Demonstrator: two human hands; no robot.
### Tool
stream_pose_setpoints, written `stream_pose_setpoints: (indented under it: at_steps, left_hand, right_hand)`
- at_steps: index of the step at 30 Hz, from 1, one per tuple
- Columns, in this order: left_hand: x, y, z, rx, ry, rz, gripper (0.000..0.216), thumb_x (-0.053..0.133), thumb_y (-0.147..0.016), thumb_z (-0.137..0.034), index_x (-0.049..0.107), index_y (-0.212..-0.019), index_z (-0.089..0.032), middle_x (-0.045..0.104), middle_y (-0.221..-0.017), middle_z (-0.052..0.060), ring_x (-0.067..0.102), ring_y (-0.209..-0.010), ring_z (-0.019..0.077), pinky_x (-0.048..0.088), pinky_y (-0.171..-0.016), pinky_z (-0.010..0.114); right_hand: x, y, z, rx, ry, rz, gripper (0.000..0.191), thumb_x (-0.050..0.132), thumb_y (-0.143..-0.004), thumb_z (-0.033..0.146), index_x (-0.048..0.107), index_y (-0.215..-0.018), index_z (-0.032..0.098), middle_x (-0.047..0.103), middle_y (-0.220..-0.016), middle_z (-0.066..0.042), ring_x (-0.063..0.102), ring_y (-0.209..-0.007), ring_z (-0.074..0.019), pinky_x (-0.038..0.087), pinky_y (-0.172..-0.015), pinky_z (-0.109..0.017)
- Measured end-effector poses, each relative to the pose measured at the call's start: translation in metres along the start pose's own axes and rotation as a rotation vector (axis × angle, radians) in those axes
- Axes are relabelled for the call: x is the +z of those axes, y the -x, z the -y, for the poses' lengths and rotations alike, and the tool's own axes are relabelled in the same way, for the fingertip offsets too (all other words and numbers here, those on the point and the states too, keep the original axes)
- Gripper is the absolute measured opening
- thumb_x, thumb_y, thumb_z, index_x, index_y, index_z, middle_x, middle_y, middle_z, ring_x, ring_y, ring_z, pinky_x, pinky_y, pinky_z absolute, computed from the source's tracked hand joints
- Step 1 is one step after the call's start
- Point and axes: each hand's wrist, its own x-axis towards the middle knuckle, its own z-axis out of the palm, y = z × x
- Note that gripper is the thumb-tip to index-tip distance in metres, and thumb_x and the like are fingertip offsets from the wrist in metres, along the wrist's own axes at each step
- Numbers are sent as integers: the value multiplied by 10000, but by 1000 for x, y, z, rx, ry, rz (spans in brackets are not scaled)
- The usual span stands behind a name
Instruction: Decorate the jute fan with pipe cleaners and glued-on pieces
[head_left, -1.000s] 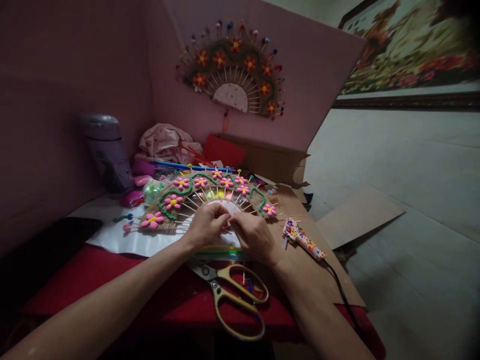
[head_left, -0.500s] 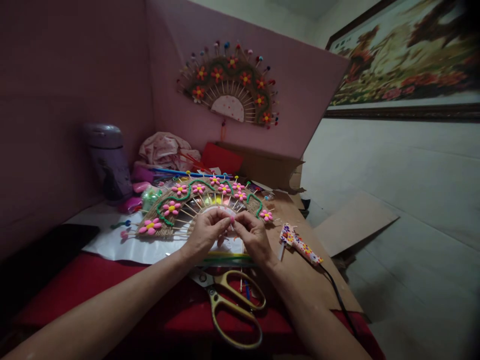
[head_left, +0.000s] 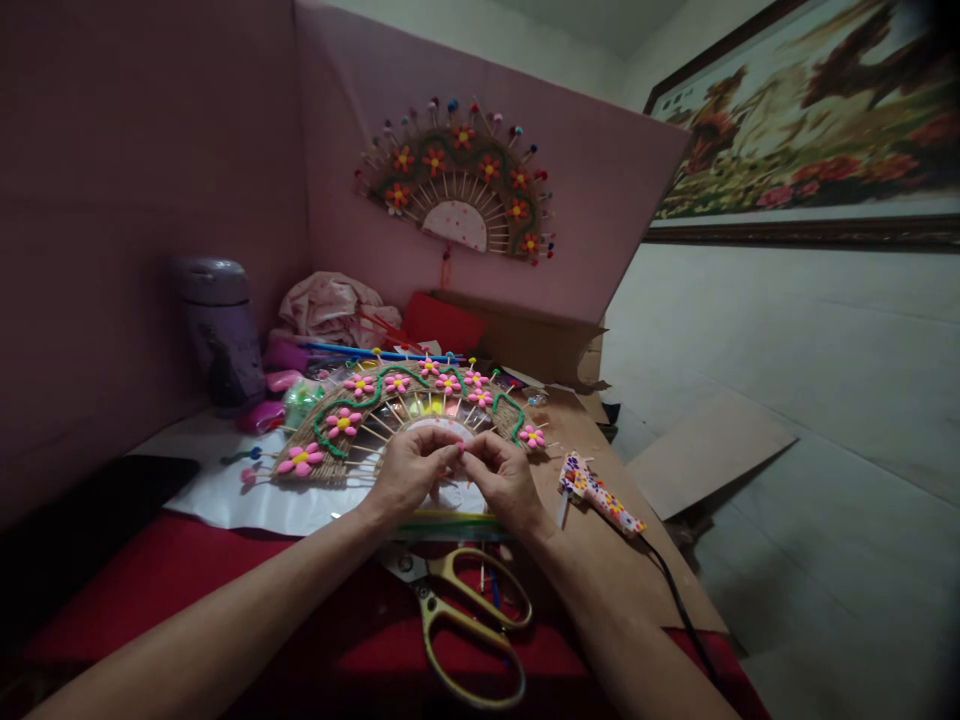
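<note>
A fan-shaped craft (head_left: pixel 352 425) of sticks, brown twine, green cord and pink flowers lies flat on white paper (head_left: pixel 225 490). My left hand (head_left: pixel 409 470) and my right hand (head_left: pixel 504 480) meet over its white centre, fingertips pinched together on a tiny piece between them; what that piece is I cannot tell. Gold-handled scissors (head_left: pixel 469 615) lie just in front of my wrists. A patterned glue gun (head_left: pixel 596 492) rests to the right of my right hand, its black cord running off the table.
A finished fan with red flowers (head_left: pixel 461 180) hangs on the pink back panel. A purple flask (head_left: pixel 217 330), crumpled pink cloth (head_left: pixel 330 300) and coloured sticks (head_left: pixel 360 352) crowd the back left. A cardboard sheet (head_left: pixel 709 450) lies on the floor to the right.
The view has tilted slightly downward. Both hands stay together over the fan's centre, fingers shifting a little on the small piece.
</note>
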Motion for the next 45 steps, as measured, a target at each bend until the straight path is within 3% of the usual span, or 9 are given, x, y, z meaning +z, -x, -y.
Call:
stream_pose_setpoints:
  at_steps: [6, 11, 18, 22, 26, 29, 35, 41, 45]
  left_hand:
    - [-4, -1, 0, -25, -42, 49, 265, 700, -639, -353, 599, -692, -114, 599, -569, -2, 565, -466, 115, 461, -331, 198]
    - [-2, 0, 4, -3, -22, -52, 261, 720, -614, -336, 585, -672, -120, 601, -537, -5, 566, -444, 124, 454, -338, 208]
    - [-2, 0, -4, -167, 197, 0, 339, 797, -516, -362, 617, -660, -113, 618, -557, -9, 597, -492, 111, 523, -507, 242]
    - [-7, -3, -7, -242, 194, 46, 333, 805, -512, -352, 636, -658, -106, 620, -548, 5, 593, -498, 107, 527, -533, 250]
    - [-13, -5, -4, -263, 80, 105, 342, 775, -547, -395, 638, -627, -92, 623, -536, 32, 546, -430, 94, 491, -439, 229]
    - [-14, -6, -4, -241, 13, 148, 360, 742, -579, -430, 628, -604, -90, 621, -541, 40, 530, -415, 93, 471, -393, 219]
    - [-9, -4, -8, -137, -11, 142, 334, 719, -596, -415, 591, -576, -107, 570, -503, 3, 509, -402, 88, 480, -370, 225]
    - [-8, -4, -1, -157, -85, 76, 234, 673, -644, -332, 596, -615, -114, 622, -542, 23, 547, -431, 94, 437, -349, 174]
    - [-8, -3, 0, -137, -122, 76, 209, 648, -663, -318, 582, -627, -123, 636, -562, 28, 552, -440, 100, 437, -351, 181]
  right_hand:
    - [-1, 1, -1, -2, 12, 42, 158, 558, -804, 309, 596, -758, 163, 588, -656, 10, 509, -588, -100, 407, -558, -224]
    - [-2, -3, -4, 88, -114, 62, 233, 593, -784, 392, 578, -723, 168, 569, -614, 18, 483, -524, -87, 379, -482, -204]
    - [-6, -6, -4, 94, -137, 66, 226, 613, -769, 395, 574, -742, 175, 583, -635, 13, 498, -541, -91, 399, -472, -198]
    - [-8, -4, -2, 17, -13, 81, 199, 571, -807, 368, 578, -757, 175, 608, -688, -1, 558, -624, -120, 447, -557, -227]
    - [-10, -1, 0, -138, 273, 92, 164, 517, -850, 292, 600, -775, 173, 603, -688, -6, 549, -627, -121, 418, -575, -226]
    - [-10, 0, 1, -179, 348, 92, 154, 509, -855, 267, 595, -767, 175, 618, -699, -17, 562, -635, -128, 415, -581, -231]
    - [-7, -5, -3, 45, -1, 77, 207, 584, -797, 374, 578, -740, 175, 611, -646, 2, 556, -567, -113, 433, -520, -221]
    - [-8, -7, -3, 375, -254, 102, 292, 690, -673, 417, 565, -691, 154, 574, -538, 38, 349, -322, -29, 234, -301, -161]
    - [-7, -6, 0, 384, -269, 117, 267, 689, -666, 387, 567, -676, 149, 573, -540, 35, 387, -326, -41, 276, -296, -168]
